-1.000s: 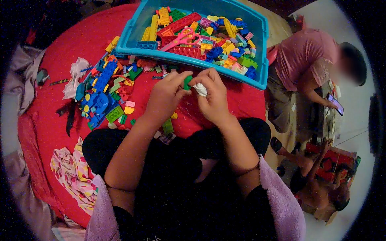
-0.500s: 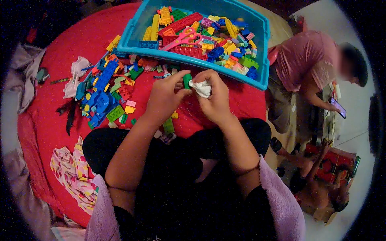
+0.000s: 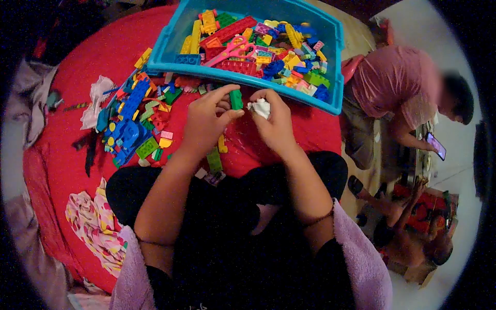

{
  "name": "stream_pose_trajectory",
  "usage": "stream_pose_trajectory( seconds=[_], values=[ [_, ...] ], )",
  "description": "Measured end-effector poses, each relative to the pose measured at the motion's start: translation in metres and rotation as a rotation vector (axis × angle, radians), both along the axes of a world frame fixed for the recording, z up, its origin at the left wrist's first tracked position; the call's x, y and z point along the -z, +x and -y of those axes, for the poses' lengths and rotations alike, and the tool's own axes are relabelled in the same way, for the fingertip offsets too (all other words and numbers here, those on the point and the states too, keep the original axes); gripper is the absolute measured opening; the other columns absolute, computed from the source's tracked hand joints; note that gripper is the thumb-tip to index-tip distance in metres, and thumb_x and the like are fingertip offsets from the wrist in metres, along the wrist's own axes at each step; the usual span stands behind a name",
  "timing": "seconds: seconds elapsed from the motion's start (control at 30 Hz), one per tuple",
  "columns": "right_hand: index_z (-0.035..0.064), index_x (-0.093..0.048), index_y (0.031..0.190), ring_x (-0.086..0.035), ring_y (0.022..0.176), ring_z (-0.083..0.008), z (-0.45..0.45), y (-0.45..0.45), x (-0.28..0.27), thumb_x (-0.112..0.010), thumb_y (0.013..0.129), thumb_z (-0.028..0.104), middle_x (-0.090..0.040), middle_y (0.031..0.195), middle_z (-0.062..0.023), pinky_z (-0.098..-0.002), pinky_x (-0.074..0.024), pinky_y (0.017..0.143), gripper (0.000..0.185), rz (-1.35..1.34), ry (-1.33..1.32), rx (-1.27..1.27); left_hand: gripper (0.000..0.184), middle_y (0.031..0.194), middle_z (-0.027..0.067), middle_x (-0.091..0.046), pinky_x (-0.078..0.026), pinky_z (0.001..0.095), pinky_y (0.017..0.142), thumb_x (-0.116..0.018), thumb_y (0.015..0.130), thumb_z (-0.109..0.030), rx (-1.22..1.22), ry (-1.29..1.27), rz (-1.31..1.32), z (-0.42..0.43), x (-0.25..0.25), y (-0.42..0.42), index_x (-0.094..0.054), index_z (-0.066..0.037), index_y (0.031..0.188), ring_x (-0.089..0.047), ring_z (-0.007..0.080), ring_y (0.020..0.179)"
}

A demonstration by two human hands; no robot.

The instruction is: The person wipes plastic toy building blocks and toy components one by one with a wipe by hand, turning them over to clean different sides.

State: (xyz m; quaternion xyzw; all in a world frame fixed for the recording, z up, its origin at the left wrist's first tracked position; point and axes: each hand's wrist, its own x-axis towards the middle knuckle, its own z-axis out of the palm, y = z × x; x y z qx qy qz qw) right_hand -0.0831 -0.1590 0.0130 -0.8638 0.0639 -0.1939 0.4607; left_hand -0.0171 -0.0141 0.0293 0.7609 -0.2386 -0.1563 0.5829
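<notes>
My left hand (image 3: 206,116) pinches a green toy brick (image 3: 236,99) between thumb and fingers, just below the near wall of a blue bin. My right hand (image 3: 275,118) closes on a crumpled white wipe or tissue (image 3: 260,107), whose kind I cannot make out for certain. A small gap separates the wipe from the brick. To the left of my hands, a heap of mixed toy bricks (image 3: 132,134) lies on the red cloth (image 3: 181,135).
The blue bin (image 3: 243,78) holds many bricks and pink scissors (image 3: 235,50). A pink cloth (image 3: 98,101) and a patterned cloth (image 3: 88,222) lie at left. At right, a person (image 3: 398,82) bends over a phone (image 3: 436,145); another person (image 3: 408,243) is lower down.
My hands have drawn slightly apart, so the wipe no longer touches the green brick. More of the brick now shows in my left hand.
</notes>
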Motion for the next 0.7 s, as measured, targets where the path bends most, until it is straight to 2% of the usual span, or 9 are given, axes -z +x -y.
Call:
stream_pose_trajectory(
  seconds=[0.03, 0.1, 0.23, 0.3, 0.33, 0.43, 0.5, 0.63, 0.7],
  values=[
    [0.003, -0.052, 0.088, -0.056, 0.074, -0.027, 0.001, 0.0, -0.001, -0.058, 0.071, 0.004, -0.056, 0.08, -0.0112, -0.0318, -0.0449, 0.065, 0.017, -0.003, -0.001, 0.002, 0.043, 0.088, 0.013, -0.06, -0.05, 0.0287, 0.067, -0.068, 0.066, -0.001, 0.002, -0.001, -0.003, 0.0, -0.001, 0.002, -0.056, -0.004, 0.107, -0.061, 0.0219, 0.075],
    [0.0028, -0.056, 0.084, -0.053, 0.062, -0.0156, -0.002, 0.001, -0.001, -0.063, 0.076, 0.015, -0.057, 0.073, -0.0049, -0.0268, -0.0439, 0.057, 0.017, -0.314, 0.642, -0.066, 0.043, 0.096, 0.0114, -0.057, -0.049, 0.0294, 0.072, -0.068, 0.066, -0.002, 0.102, 0.049, 0.328, -0.004, 0.0, 0.006, -0.057, -0.005, 0.107, -0.059, 0.0216, 0.083],
    [0.0034, -0.059, 0.08, -0.048, 0.056, -0.008, -0.002, -0.002, -0.008, -0.066, 0.076, 0.025, -0.055, 0.067, -0.0008, -0.0232, -0.0415, 0.051, 0.023, -0.435, 0.753, -0.153, 0.046, 0.1, 0.011, -0.055, -0.048, 0.0307, 0.075, -0.069, 0.066, -0.003, 0.205, 0.034, 0.422, -0.005, 0.007, 0.008, -0.055, -0.006, 0.111, -0.057, 0.0222, 0.087],
    [0.0047, -0.06, 0.074, -0.049, 0.053, -0.0085, 0.002, -0.002, -0.017, -0.065, 0.076, 0.026, -0.056, 0.065, -0.0017, -0.0229, -0.0408, 0.049, 0.022, -0.445, 0.742, -0.004, 0.048, 0.099, 0.0114, -0.055, -0.047, 0.0307, 0.074, -0.069, 0.067, -0.007, 0.145, -0.056, 0.051, -0.007, 0.006, 0.008, -0.053, -0.007, 0.112, -0.057, 0.0238, 0.086],
    [0.0042, -0.058, 0.083, -0.05, 0.055, -0.0112, 0.004, -0.001, -0.025, -0.064, 0.078, 0.028, -0.055, 0.067, -0.0037, -0.0249, -0.0419, 0.05, 0.025, -0.362, 0.889, 0.079, 0.048, 0.099, 0.0114, -0.055, -0.047, 0.0307, 0.074, -0.069, 0.067, -0.007, 0.144, -0.055, 0.051, -0.009, 0.011, 0.011, -0.053, -0.007, 0.112, -0.057, 0.0238, 0.086],
    [0.0014, -0.046, 0.11, -0.05, 0.065, -0.0144, 0.026, 0.002, -0.017, -0.058, 0.081, 0.035, -0.053, 0.084, -0.0063, -0.0251, -0.043, 0.056, 0.046, 0.109, 1.562, -0.226, 0.04, 0.099, 0.0124, -0.056, -0.046, 0.0349, 0.08, -0.067, 0.07, -0.009, 0.13, 0.196, -0.135, -0.022, 0.046, 0.021, -0.055, -0.007, 0.109, -0.055, 0.0278, 0.091],
    [0.001, -0.046, 0.113, -0.05, 0.066, -0.0142, 0.027, 0.003, -0.015, -0.058, 0.081, 0.036, -0.053, 0.086, -0.0057, -0.0248, -0.0429, 0.056, 0.048, 0.062, 1.536, -0.263, 0.043, 0.101, 0.0121, -0.056, -0.046, 0.0354, 0.077, -0.072, 0.064, -0.018, 0.285, 0.662, 0.19, -0.025, 0.06, 0.021, -0.057, -0.008, 0.103, -0.054, 0.0273, 0.094],
    [0.001, -0.046, 0.116, -0.052, 0.066, -0.0145, 0.02, 0.003, -0.01, -0.058, 0.082, 0.03, -0.054, 0.082, -0.0045, -0.0246, -0.0447, 0.057, 0.046, -0.049, 1.449, -0.206, 0.03, 0.1, 0.0119, -0.057, -0.045, 0.0398, 0.078, -0.067, 0.067, -0.022, 0.51, 0.89, 0.335, -0.021, 0.068, 0.008, -0.061, -0.011, 0.095, -0.054, 0.0282, 0.095],
    [0.0017, -0.049, 0.113, -0.056, 0.067, -0.0151, 0.02, 0.003, -0.007, -0.058, 0.083, 0.027, -0.055, 0.08, -0.005, -0.0253, -0.0472, 0.059, 0.041, -0.074, 1.427, -0.141, 0.02, 0.097, 0.0109, -0.058, -0.044, 0.0429, 0.079, -0.059, 0.073, -0.023, 0.577, 0.945, 0.585, -0.018, 0.088, -0.001, -0.064, -0.014, 0.09, -0.054, 0.0291, 0.093]
  ],
)
